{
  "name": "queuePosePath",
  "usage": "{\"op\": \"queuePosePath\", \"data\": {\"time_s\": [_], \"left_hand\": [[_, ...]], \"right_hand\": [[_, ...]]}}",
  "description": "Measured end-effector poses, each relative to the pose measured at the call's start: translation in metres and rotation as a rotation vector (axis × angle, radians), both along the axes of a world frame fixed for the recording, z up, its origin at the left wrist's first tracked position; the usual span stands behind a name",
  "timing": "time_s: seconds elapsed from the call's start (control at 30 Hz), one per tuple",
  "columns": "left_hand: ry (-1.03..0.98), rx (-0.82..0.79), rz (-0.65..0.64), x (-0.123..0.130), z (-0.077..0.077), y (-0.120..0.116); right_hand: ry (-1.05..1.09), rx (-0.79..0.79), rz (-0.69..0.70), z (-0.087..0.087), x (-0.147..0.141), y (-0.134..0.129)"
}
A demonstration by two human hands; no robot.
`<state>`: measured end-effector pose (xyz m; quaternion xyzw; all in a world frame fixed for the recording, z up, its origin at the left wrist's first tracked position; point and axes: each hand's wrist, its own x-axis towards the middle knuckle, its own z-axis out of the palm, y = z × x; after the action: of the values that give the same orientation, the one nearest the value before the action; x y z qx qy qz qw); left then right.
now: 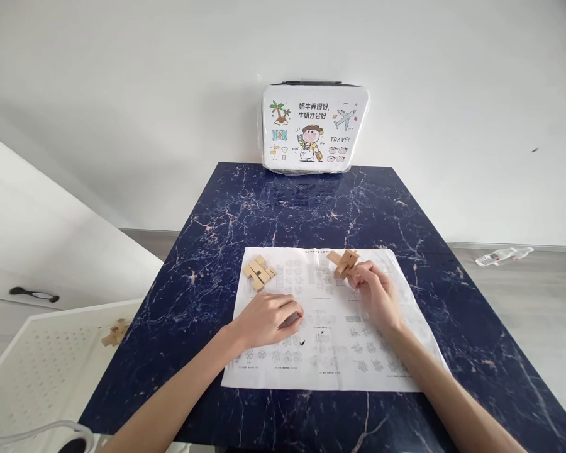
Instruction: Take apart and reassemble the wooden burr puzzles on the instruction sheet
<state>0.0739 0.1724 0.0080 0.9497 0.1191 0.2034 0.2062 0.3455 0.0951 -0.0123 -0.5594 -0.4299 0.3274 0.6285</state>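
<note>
My right hand pinches a small wooden interlocking block puzzle at its right side, over the upper right part of a printed diagram sheet. The puzzle has notched bars crossing one another and is tilted. My left hand rests on the left half of the sheet with its fingers curled and nothing visible in them. Just beyond it, at the sheet's upper left, lies a second wooden block puzzle, built of light bars side by side. My left hand hides part of the printed figures.
The sheet lies on a dark blue marbled table. A white cartoon-printed case stands at the far edge against the wall. At left, a white perforated basket holds another wooden puzzle. A clear plastic item lies on the floor at right.
</note>
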Motion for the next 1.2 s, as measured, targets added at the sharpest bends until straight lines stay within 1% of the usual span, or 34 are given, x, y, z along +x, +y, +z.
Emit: {"op": "queuePosePath", "data": {"time_s": [0.07, 0.13, 0.23, 0.3, 0.37, 0.43, 0.6, 0.7, 0.83, 0.93, 1.03, 1.1, 1.2], "left_hand": [[-0.005, -0.041, 0.033, -0.001, 0.000, 0.000], [0.002, -0.135, 0.084, -0.002, 0.002, 0.000], [-0.006, -0.343, 0.182, -0.003, 0.005, 0.001], [-0.041, -0.473, 0.218, -0.003, 0.006, 0.001], [-0.081, -0.566, 0.213, -0.002, 0.007, 0.001], [-0.109, -0.652, 0.181, -0.002, 0.008, 0.001], [-0.101, -0.918, 0.088, -0.001, 0.010, -0.001], [-0.090, -0.973, 0.100, 0.000, 0.010, -0.004], [-0.065, -0.974, 0.112, 0.003, 0.014, -0.007], [-0.058, -0.911, 0.096, 0.005, 0.016, -0.008], [-0.142, -0.818, 0.109, 0.004, 0.015, -0.007], [-0.197, -0.793, 0.133, 0.003, 0.013, -0.006], [-0.232, -0.827, 0.152, 0.001, 0.011, -0.004]], "right_hand": [[0.134, -0.009, 0.144, 0.001, -0.003, 0.000], [0.210, -0.037, 0.255, 0.005, -0.006, -0.001], [0.238, -0.092, 0.367, 0.009, -0.009, -0.003], [0.213, -0.119, 0.434, 0.009, -0.010, -0.005], [0.192, -0.115, 0.507, 0.008, -0.011, -0.006], [0.199, -0.102, 0.577, 0.007, -0.012, -0.006], [0.304, -0.051, 0.770, 0.010, -0.017, -0.008], [0.283, -0.042, 0.891, 0.015, -0.020, -0.009], [0.242, -0.078, 1.031, 0.020, -0.021, -0.009], [0.239, -0.079, 1.062, 0.023, -0.022, -0.009], [0.253, -0.061, 1.038, 0.023, -0.024, -0.010], [0.256, -0.069, 0.964, 0.023, -0.025, -0.011], [0.247, -0.102, 0.805, 0.024, -0.029, -0.011]]}}
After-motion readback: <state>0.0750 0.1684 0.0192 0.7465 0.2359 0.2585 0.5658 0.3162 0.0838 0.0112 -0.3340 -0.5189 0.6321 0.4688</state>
